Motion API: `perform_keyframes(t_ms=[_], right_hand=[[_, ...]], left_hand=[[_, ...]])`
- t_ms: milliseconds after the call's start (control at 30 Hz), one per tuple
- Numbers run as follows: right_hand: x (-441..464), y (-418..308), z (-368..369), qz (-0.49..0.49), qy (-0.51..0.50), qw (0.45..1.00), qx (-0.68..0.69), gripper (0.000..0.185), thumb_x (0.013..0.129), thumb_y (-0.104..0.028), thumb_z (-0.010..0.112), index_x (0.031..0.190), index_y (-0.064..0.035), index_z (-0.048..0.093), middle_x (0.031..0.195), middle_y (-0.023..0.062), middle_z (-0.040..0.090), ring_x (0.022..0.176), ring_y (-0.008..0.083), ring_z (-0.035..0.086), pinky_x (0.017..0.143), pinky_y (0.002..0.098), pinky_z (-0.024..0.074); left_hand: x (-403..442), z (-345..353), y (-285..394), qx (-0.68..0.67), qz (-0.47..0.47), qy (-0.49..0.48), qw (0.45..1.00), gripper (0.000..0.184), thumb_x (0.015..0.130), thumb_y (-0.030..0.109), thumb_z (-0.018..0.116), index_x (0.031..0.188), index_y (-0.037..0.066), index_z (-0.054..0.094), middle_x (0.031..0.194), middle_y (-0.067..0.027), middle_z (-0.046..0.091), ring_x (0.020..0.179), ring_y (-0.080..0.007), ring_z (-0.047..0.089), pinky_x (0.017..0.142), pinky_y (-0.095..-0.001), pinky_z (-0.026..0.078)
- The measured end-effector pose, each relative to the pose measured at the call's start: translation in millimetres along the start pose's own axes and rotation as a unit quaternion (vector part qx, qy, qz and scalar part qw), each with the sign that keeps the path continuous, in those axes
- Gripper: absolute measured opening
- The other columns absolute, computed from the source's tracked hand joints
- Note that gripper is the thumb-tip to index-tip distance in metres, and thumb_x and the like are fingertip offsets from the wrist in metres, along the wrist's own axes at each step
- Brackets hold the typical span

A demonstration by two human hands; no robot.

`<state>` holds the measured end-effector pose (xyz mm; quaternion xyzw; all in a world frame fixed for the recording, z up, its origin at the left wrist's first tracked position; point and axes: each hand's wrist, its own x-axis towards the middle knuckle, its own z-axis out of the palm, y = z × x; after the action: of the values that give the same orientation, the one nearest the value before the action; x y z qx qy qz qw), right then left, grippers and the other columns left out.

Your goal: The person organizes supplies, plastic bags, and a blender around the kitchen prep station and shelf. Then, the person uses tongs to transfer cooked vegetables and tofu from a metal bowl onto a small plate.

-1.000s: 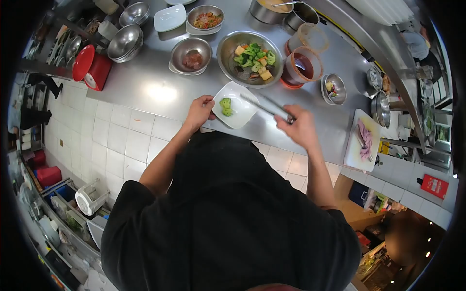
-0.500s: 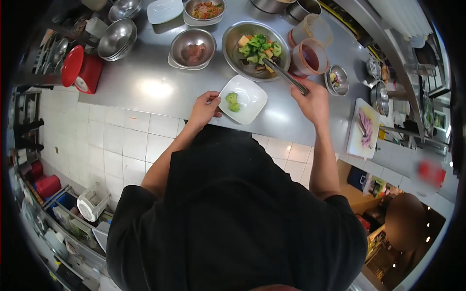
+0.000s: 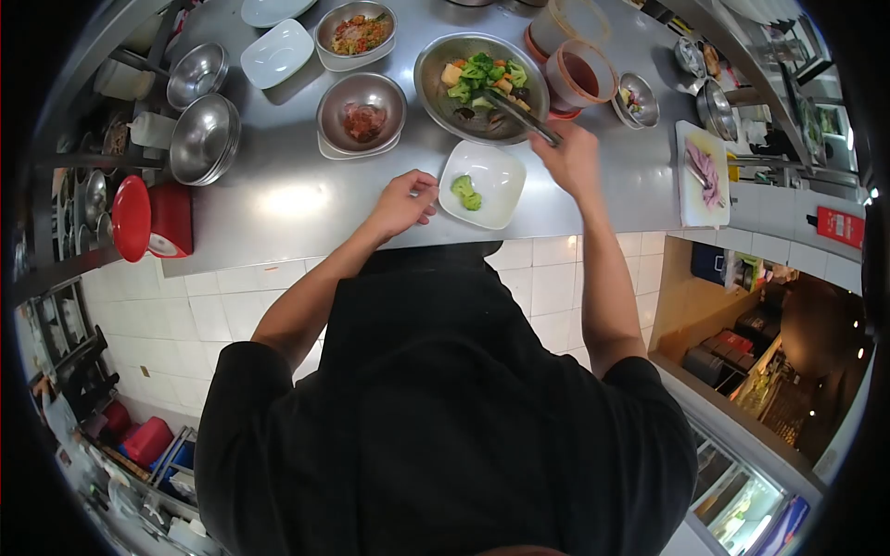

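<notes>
Metal tongs point(image 3: 527, 119) are held in my right hand point(image 3: 567, 159), their tips down among the vegetables at the lower part of a large steel bowl point(image 3: 431, 93). Broccoli and yellowish chunks point(image 3: 482, 76) fill the middle of that bowl. Just below it stands a white square dish point(image 3: 501, 190) with broccoli point(image 3: 466, 193) on its left side. My left hand point(image 3: 405, 204) is beside the dish's left edge, its fingers loosely curled and apart, holding nothing; a small gap shows between hand and dish.
Left of the large bowl are a steel bowl of raw meat point(image 3: 362, 120) and a bowl of chopped vegetables point(image 3: 360, 35). A red scale point(image 3: 171, 220) stands at the left. Containers of dark liquid point(image 3: 579, 74), a small bowl point(image 3: 636, 100) and a cutting board point(image 3: 705, 176) are right.
My right hand first carried the tongs from the dish to the large bowl, where their tips remain. My left hand has let go of the dish. The view has turned.
</notes>
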<state>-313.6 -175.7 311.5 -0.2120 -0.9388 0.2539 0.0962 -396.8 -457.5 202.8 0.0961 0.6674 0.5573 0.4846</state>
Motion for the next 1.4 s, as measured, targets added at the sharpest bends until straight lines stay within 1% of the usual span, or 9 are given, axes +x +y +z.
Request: perform_keyframes(t_ms=[167, 467, 600, 900, 967, 1100, 1167, 1300, 1400], right_hand=[[-74, -22, -81, 0.009, -0.024, 1.0, 0.012, 0.03, 0.083, -0.025, 0.078, 0.093, 0.0033, 0.073, 0.077, 0.0174, 0.067, 0.064, 0.0304, 0.064, 0.063, 0.0407, 0.0509], [-85, 19, -75, 0.046, -0.112, 0.992, -0.021, 0.032, 0.081, -0.029, 0.077, 0.087, 0.0013, 0.067, 0.088, 0.0208, 0.066, 0.079, 0.0426, 0.065, 0.072, 0.05, 0.0529], [4, 42, -79, -0.086, 0.023, 0.992, -0.09, 0.032, 0.083, -0.028, 0.074, 0.093, 0.0021, 0.069, 0.095, 0.0205, 0.07, 0.085, 0.0418, 0.069, 0.075, 0.048, 0.0568], [102, 52, -53, -0.246, -0.143, 0.919, -0.273, 0.025, 0.087, -0.021, 0.068, 0.098, 0.0007, 0.072, 0.104, 0.0178, 0.071, 0.095, 0.038, 0.07, 0.081, 0.0478, 0.0576], [94, 62, -73, -0.334, -0.002, 0.925, -0.18, 0.022, 0.085, -0.019, 0.067, 0.091, 0.0014, 0.074, 0.096, 0.0191, 0.073, 0.081, 0.0352, 0.073, 0.073, 0.0462, 0.0583], [49, 63, -118, -0.289, -0.064, 0.946, -0.129, 0.03, 0.084, -0.025, 0.073, 0.095, 0.0029, 0.074, 0.091, 0.0186, 0.073, 0.075, 0.0316, 0.072, 0.067, 0.0413, 0.0566], [18, 76, -111, -0.201, -0.119, 0.967, 0.103, 0.037, 0.081, -0.029, 0.079, 0.102, 0.0022, 0.074, 0.089, 0.0186, 0.072, 0.069, 0.0289, 0.069, 0.065, 0.0373, 0.0543], [-50, 96, -6, -0.077, -0.192, 0.943, 0.261, 0.036, 0.082, -0.028, 0.079, 0.104, 0.0004, 0.073, 0.084, 0.0183, 0.069, 0.066, 0.0294, 0.066, 0.065, 0.0373, 0.0534], [-69, 98, 30, -0.108, -0.173, 0.964, 0.171, 0.035, 0.082, -0.028, 0.078, 0.102, 0.0004, 0.073, 0.082, 0.0171, 0.067, 0.069, 0.0325, 0.066, 0.066, 0.0401, 0.0533]], left_hand=[[4, 3, -10, -0.044, -0.002, 0.033, 0.998, 0.029, 0.099, 0.016, 0.064, 0.123, -0.001, 0.059, 0.114, -0.0121, 0.063, 0.084, -0.0207, 0.071, 0.064, -0.0317, 0.06], [-1, 52, -11, -0.044, 0.0, 0.122, 0.992, 0.036, 0.099, 0.007, 0.061, 0.133, 0.0, 0.051, 0.12, -0.0152, 0.06, 0.085, -0.0216, 0.071, 0.068, -0.0318, 0.062], [3, 74, -15, -0.069, 0.013, 0.195, 0.978, 0.041, 0.098, 0.003, 0.056, 0.138, 0.0, 0.049, 0.121, -0.0163, 0.059, 0.089, -0.0238, 0.07, 0.069, -0.033, 0.065], [-11, 124, -24, -0.155, 0.044, 0.323, 0.933, 0.042, 0.096, 0.0, 0.054, 0.137, -0.003, 0.049, 0.121, -0.0181, 0.059, 0.097, -0.0256, 0.068, 0.069, -0.0331, 0.065], [-13, 129, -24, -0.165, 0.044, 0.339, 0.925, 0.042, 0.096, 0.001, 0.054, 0.138, -0.003, 0.049, 0.121, -0.0181, 0.059, 0.097, -0.0254, 0.068, 0.069, -0.0329, 0.065], [-12, 131, -28, -0.175, 0.05, 0.348, 0.92, 0.041, 0.095, 0.0, 0.055, 0.135, -0.004, 0.051, 0.119, -0.0176, 0.06, 0.096, -0.0247, 0.068, 0.07, -0.0328, 0.065], [-11, 130, -27, -0.189, 0.054, 0.35, 0.916, 0.04, 0.094, 0.0, 0.055, 0.134, -0.005, 0.051, 0.118, -0.0175, 0.061, 0.096, -0.0246, 0.068, 0.07, -0.033, 0.064], [-8, 122, -23, -0.182, 0.034, 0.332, 0.925, 0.038, 0.09, -0.002, 0.055, 0.128, -0.007, 0.052, 0.118, -0.0169, 0.06, 0.096, -0.0245, 0.067, 0.072, -0.0339, 0.064], [-7, 124, -24, -0.181, 0.022, 0.322, 0.929, 0.039, 0.089, -0.004, 0.056, 0.127, -0.008, 0.049, 0.118, -0.0172, 0.059, 0.098, -0.025, 0.067, 0.072, -0.034, 0.064]])
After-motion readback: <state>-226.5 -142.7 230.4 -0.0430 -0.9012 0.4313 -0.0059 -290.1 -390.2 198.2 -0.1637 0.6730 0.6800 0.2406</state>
